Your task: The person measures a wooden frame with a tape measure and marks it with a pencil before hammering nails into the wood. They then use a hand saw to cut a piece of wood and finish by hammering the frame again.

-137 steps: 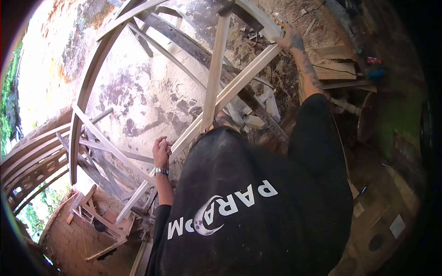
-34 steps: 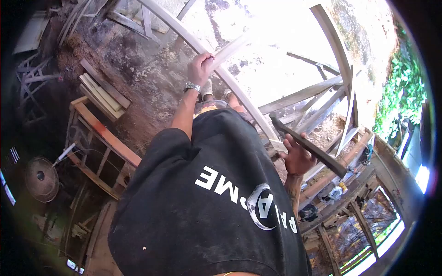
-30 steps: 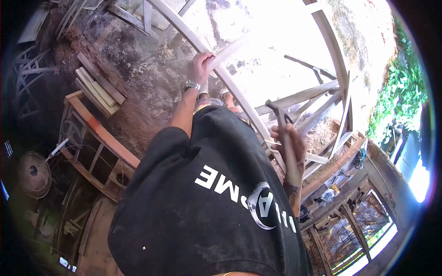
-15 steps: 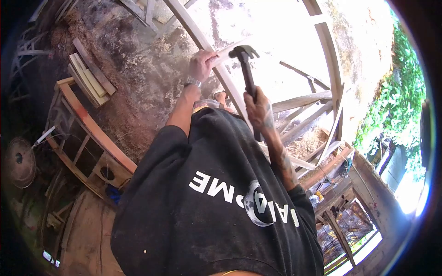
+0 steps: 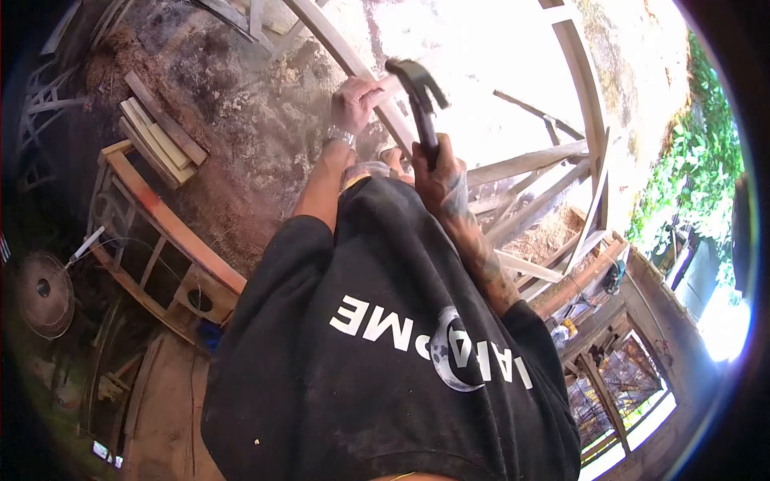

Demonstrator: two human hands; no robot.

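Note:
My right hand (image 5: 441,170) is wrapped round the dark handle of a claw hammer (image 5: 422,100), raised with its black head up and its claw toward the right. My left hand (image 5: 354,106) is closed at the edge of a long curved wooden beam (image 5: 341,54), where a short pale crosspiece (image 5: 391,85) meets it. The fingertips press together there; whether a nail is between them I cannot make out. A metal-banded watch (image 5: 341,135) sits on my left wrist. The hammer head is apart from the beam, close to the right of my left hand.
To the right a second curved beam (image 5: 584,88) rises among slanted struts (image 5: 525,163). Stacked wood pieces (image 5: 156,140) lie on the dirt floor at left, near a reddish curved wooden frame (image 5: 176,220) and a fan (image 5: 44,295). Green foliage (image 5: 682,168) is at far right.
My right hand and the hammer have moved a little left and up, nearer my left hand, and the hammer head has tilted. My left hand has stayed at the beam joint.

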